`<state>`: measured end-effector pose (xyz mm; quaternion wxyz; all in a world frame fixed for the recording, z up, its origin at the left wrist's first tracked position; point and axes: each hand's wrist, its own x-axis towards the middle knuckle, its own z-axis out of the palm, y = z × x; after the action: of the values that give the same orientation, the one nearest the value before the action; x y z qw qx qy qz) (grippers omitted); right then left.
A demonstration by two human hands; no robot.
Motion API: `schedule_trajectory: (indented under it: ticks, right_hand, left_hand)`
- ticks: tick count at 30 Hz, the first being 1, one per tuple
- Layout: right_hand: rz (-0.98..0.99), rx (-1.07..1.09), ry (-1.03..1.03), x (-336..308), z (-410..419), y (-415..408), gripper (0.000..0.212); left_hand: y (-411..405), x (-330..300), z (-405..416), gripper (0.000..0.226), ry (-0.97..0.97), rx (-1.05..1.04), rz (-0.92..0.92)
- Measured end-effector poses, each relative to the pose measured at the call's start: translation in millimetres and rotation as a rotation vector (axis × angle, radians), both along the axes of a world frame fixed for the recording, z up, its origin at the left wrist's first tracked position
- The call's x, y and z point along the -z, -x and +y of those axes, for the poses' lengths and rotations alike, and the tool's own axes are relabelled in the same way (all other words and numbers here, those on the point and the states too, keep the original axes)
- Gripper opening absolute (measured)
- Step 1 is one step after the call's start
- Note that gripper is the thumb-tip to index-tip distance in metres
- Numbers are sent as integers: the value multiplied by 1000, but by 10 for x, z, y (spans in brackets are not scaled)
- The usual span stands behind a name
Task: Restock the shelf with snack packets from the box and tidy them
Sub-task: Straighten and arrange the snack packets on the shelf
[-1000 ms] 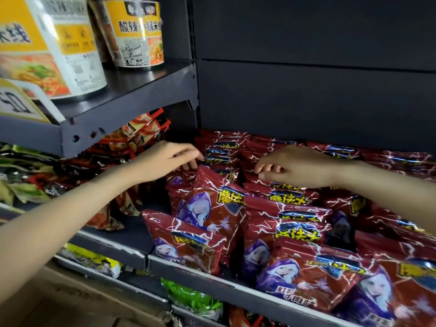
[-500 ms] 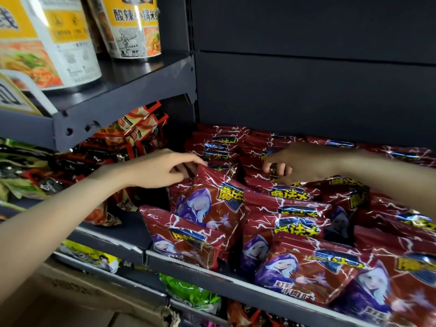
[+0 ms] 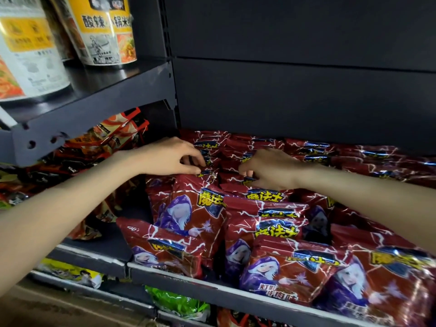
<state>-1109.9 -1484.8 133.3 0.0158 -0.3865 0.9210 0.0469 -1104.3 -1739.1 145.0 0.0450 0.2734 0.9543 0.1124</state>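
Several red snack packets with a purple-hooded figure fill the dark shelf point(image 3: 179, 279) in rows. My left hand point(image 3: 167, 156) reaches over the left row, and its curled fingers pinch the top edge of an upright red packet point(image 3: 188, 204). My right hand point(image 3: 271, 168) lies over the middle row, fingers curled on the top edges of the red packets point(image 3: 266, 197) there. More of these packets point(image 3: 330, 156) lie stacked toward the back wall. No box is in view.
An upper shelf point(image 3: 99, 109) at left carries big noodle cups point(image 3: 106, 31). Orange and dark packets point(image 3: 111, 135) crowd the neighbouring bay to the left. Green packets point(image 3: 177, 305) and yellow packets point(image 3: 70, 273) sit on lower shelves. The dark back panel point(image 3: 295, 79) rises behind the red packets.
Both hands have shifted slightly toward each other and deeper among the packet tops. The view has tipped down a little.
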Motion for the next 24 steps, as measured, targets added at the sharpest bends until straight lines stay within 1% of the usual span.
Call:
schedule_trajectory:
  ticks: [2,3,5,6,8,10,11,13,15,16,19,24]
  right_hand:
    - [-43,-16,43,-7,12,15,27]
    - [-103,-20,78,-32,33,26,25]
    - [-233,-14,197,-131,146,38,20]
    - [-266,-3,276,-197,236,34,16]
    - [-272,32,408,-336,474,0,10]
    - [-236,63,432,-442,758,-52,11]
    - [-211,81,398,-471,898,-76,11]
    - [-178,121,262,-476,1121,-105,12]
    - [-200,154,110,-413,1222,-143,13]
    - [-204,158,36,-358,1237,-164,18]
    - [-142,158,-200,-180,1206,-205,49]
    - [-141,207,-311,-80,1050,-238,80]
  left_hand:
    - [-18,7,35,24,14,22,21]
    - [-22,4,61,24,14,22,28]
    - [-30,-21,151,25,4,25,54]
    - [-34,-36,216,24,-13,35,72]
    - [-50,-63,383,22,-64,73,106]
    - [-71,-79,578,22,-83,123,133]
    - [-68,-80,664,23,-60,149,134]
    - [-37,-70,815,27,37,190,112]
    - [27,-45,915,33,141,215,65]
    - [57,-30,950,36,177,220,40]
    - [117,19,1010,45,218,205,-24]
    - [135,78,1062,51,259,182,-40]
